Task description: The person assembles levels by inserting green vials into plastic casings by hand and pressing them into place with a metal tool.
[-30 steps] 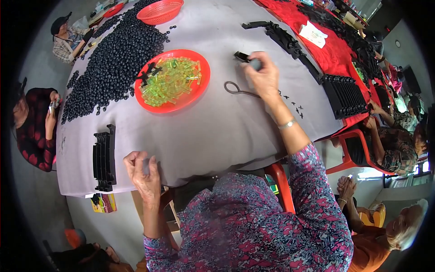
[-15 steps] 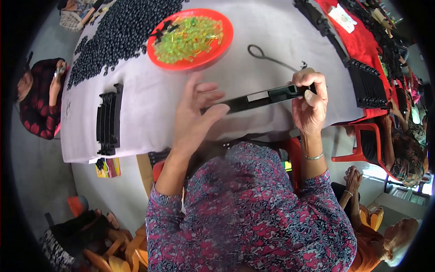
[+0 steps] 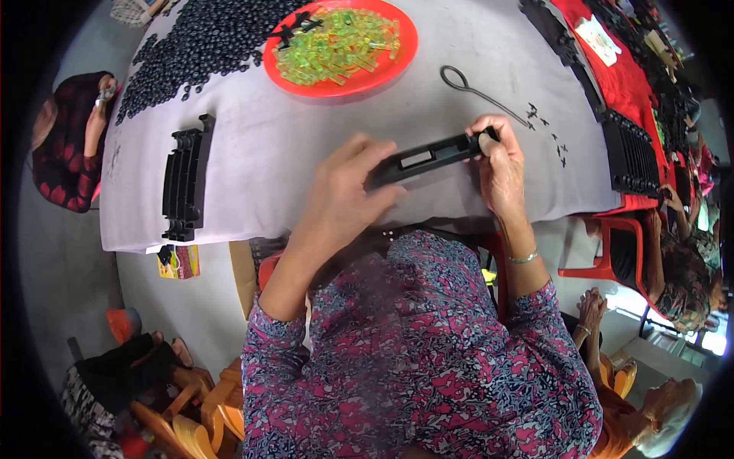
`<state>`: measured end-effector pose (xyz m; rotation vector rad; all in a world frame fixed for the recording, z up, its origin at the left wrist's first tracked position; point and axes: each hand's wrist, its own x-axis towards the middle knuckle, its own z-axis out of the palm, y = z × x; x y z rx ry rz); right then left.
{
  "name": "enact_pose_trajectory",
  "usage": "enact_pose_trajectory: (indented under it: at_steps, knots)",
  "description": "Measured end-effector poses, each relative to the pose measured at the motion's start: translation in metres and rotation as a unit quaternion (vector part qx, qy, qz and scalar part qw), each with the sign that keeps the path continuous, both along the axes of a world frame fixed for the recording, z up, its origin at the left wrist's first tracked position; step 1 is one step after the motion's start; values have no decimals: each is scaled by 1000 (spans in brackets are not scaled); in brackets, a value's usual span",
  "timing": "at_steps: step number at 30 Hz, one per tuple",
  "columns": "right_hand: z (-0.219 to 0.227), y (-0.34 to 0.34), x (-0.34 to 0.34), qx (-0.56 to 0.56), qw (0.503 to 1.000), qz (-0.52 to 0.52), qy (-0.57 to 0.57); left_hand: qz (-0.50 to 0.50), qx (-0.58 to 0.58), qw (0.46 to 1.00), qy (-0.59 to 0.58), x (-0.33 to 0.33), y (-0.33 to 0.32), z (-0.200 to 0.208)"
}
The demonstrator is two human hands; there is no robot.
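Observation:
A long black plastic strip [image 3: 440, 155] with a pale rectangular window spans the space between my hands, above the cloth-covered table. My right hand [image 3: 501, 164] grips its right end, thumb pressed on top and fingers curled round. My left hand [image 3: 348, 180] is by the other end, fingers and thumb apart on either side of it; whether they touch it I cannot tell. Beyond the strip lies a thin rod with a looped end [image 3: 480, 93]. Small black cross-shaped pieces [image 3: 562, 150] are scattered to the right of my right hand.
A red plate [image 3: 410, 38] holds yellow-green translucent pieces and a few black ones. Many black beads [image 3: 199, 50] cover the far left. Similar black strips stand grouped at left [image 3: 183, 180] and stacked at right [image 3: 633, 157]. A red chair [image 3: 604, 249] and people surround the table.
The strip has shifted slightly left and lower relative to the plate. My left hand has turned, its fingers and thumb now flanking the strip's end. The right hand keeps its grip.

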<state>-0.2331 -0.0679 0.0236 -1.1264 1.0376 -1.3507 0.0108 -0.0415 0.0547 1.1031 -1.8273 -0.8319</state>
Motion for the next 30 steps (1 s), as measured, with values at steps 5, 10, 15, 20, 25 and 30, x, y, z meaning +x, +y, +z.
enact_pose_trajectory:
  at_steps: [5,10,15,20,25,30]
  knots:
    - [-10,-3,-1,-10,983,28,181,38,-93,978,-181,8,-8,-10]
    - [3,-24,-5,-20,954,64,293,57,-101,970,-213,9,-9,-34]
    - [36,-69,20,-100,943,56,312,39,-89,972,-214,12,-14,-36]
    - [24,-130,63,-158,923,105,333,20,-112,975,-192,14,-18,-41]
    - [14,-174,102,-242,807,129,523,19,-118,977,-178,16,-18,-46]
    - [3,-191,121,-274,755,141,579,21,-113,979,-170,16,-17,-47]
